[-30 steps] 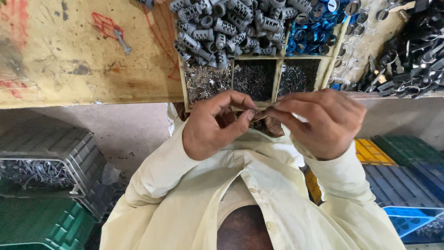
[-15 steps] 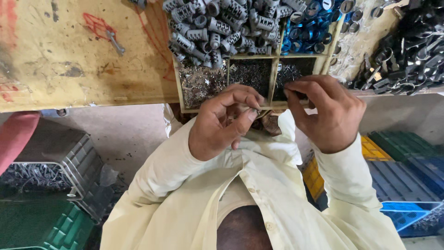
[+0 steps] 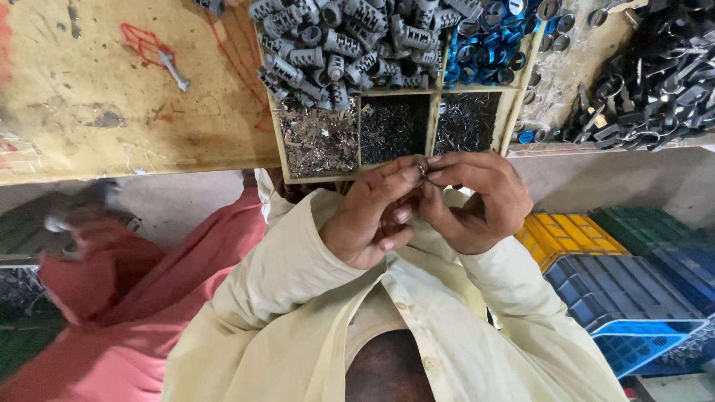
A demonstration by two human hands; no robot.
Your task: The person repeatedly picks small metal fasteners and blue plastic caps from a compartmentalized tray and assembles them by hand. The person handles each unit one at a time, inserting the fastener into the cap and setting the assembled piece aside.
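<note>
Small metal part [image 3: 422,171] pinched between fingertips of both hands, held just below wooden tray [image 3: 357,173] of tiny metal bits. Left hand [image 3: 372,219] curled, thumb and forefinger closed on part. Right hand [image 3: 477,199] likewise gripping. Fitting seems mid-way; part not set down. Grey ribbed pieces [image 3: 342,41] piled above.

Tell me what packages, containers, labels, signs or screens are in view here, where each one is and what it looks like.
No labels, signs or screens show.
Wooden compartment tray: on the workbench above both hands, pale frame, dark small metal parts inside.
Yellow plastic crate: lower right, ribbed, rectangular.
Blue plastic crate: below the yellow one, slatted.
Green plastic crate: right of the yellow one, dark, ribbed.
</note>
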